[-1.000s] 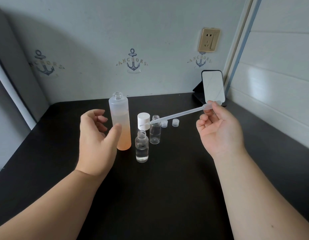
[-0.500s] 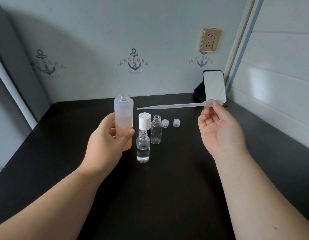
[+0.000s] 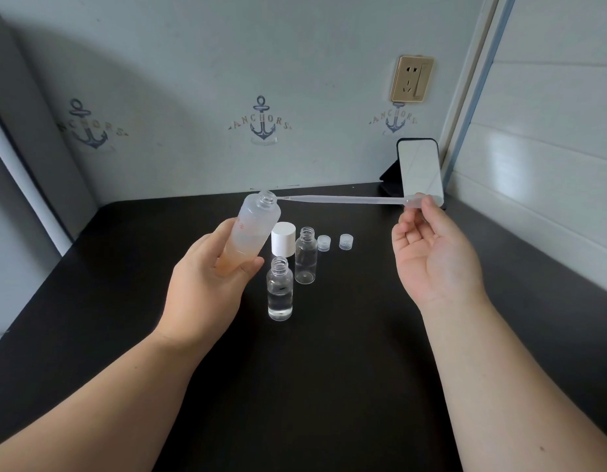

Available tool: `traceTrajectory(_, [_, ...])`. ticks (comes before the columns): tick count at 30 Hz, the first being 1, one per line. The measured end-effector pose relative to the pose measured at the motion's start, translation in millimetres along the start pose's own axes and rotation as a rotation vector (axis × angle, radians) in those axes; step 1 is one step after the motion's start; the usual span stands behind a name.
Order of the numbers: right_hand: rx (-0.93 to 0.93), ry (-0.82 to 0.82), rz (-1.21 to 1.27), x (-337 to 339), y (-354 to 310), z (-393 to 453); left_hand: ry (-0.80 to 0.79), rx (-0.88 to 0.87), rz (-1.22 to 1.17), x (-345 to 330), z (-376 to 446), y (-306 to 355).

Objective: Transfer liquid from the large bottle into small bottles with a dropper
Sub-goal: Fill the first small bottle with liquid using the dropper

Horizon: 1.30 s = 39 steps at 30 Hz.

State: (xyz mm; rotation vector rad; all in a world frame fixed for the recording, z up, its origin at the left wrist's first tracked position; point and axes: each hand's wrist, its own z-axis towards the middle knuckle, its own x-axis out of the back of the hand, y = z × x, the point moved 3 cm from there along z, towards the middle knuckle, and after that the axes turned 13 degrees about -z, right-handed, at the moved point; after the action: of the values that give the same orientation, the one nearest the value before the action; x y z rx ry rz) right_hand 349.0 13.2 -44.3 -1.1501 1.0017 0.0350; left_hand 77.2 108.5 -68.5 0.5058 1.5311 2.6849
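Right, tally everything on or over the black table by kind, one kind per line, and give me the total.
Large bottle, held tilted in the left hand: 1
Small bottles, near one and far one: 2
Dropper, pinched by the right hand: 1
White cap: 1
Small clear caps, one beside the other: 2
Phone on a stand: 1
Total: 8

Dropper [image 3: 346,199] tip right of large bottle [image 3: 252,233]
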Motion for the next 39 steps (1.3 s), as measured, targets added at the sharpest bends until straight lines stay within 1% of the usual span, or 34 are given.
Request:
traceTrajectory(4, [0.023,0.016,-0.02,1.2,-1.0,0.7,0.031,-0.046,0.046,0.1,-0.8,2.0])
traceTrajectory(10, [0.071,0.027,-0.074,3.1,-2.9,1.6,0.076,-0.068,0.143,0.0,0.6,1.6])
traceTrajectory(15, [0.099,0.048,-0.12,5.6,-3.7,2.9,0.089,-0.105,0.24,0.2,0.3,1.7])
traceTrajectory(23, [0.123,-0.031,-0.18,1.5,-2.1,1.2,0.053,-0.139,0.286,-2.6,0.4,0.1])
traceTrajectory(32, [0.107,-0.11,-0.256,-12.1,5.9,-9.8,0.053,-0.194,0.303,-6.3,-0.6,1.1])
traceTrajectory(39, [0.119,-0.201,-0.38,-18.3,13.8,-14.7,0.047,-0.205,0.325,-7.0,-1.1,2.5])
